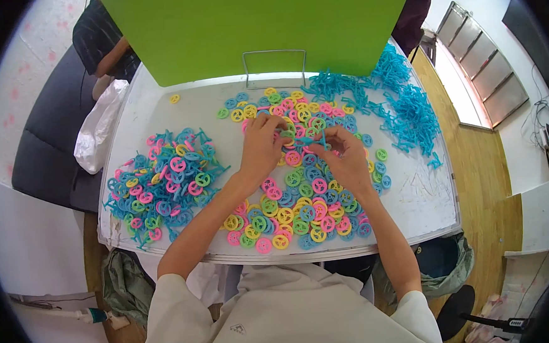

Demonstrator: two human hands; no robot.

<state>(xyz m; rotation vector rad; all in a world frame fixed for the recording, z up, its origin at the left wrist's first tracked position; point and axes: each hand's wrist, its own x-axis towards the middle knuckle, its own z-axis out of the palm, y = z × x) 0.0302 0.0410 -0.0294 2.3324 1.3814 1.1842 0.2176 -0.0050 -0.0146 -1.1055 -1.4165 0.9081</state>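
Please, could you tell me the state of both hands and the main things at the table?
Left hand: fingers curled beside a green plastic wheel; firm hold unclear.
Right hand: grip closed on a blue plastic stem.
Multicoloured spoked plastic wheels: loose, spread, many overlapping.
Blue plastic stems, right: loose, piled.
Blue stems with coloured wheels, left: heaped together.
Flat green board: upright.
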